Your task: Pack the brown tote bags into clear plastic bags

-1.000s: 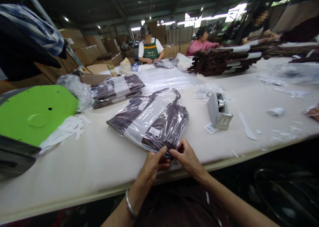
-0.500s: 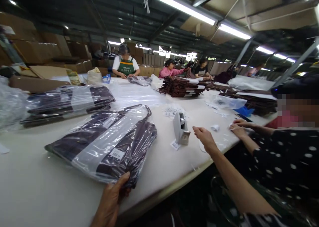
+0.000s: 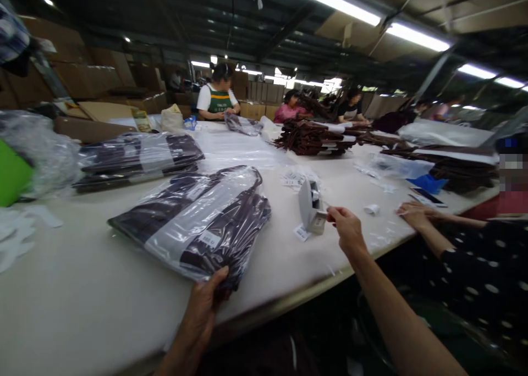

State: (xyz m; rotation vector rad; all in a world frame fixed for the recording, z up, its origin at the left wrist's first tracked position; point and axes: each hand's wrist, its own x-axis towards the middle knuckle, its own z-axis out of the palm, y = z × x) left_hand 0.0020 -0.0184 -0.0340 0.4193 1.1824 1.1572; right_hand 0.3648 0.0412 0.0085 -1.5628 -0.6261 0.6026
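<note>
A clear plastic bag of dark brown folded cloth (image 3: 193, 222) with a white label lies on the white table (image 3: 82, 299) in front of me. My left hand (image 3: 206, 304) grips its near end at the table edge. My right hand (image 3: 345, 228) reaches out to the right and pinches at the grey tape dispenser (image 3: 310, 206), fingers touching its front. A small white label lies beside the dispenser's base.
A second bagged stack (image 3: 136, 156) lies behind the first, a crumpled plastic heap (image 3: 45, 150) at left. Piles of brown cloth (image 3: 309, 137) sit farther back. A co-worker in a dotted top (image 3: 487, 266) rests hands on the table at right; other people work at the far end.
My right hand left the bag's end and moved right to the tape dispenser, now touching it. My left hand stays on the bag. The view swung right.
</note>
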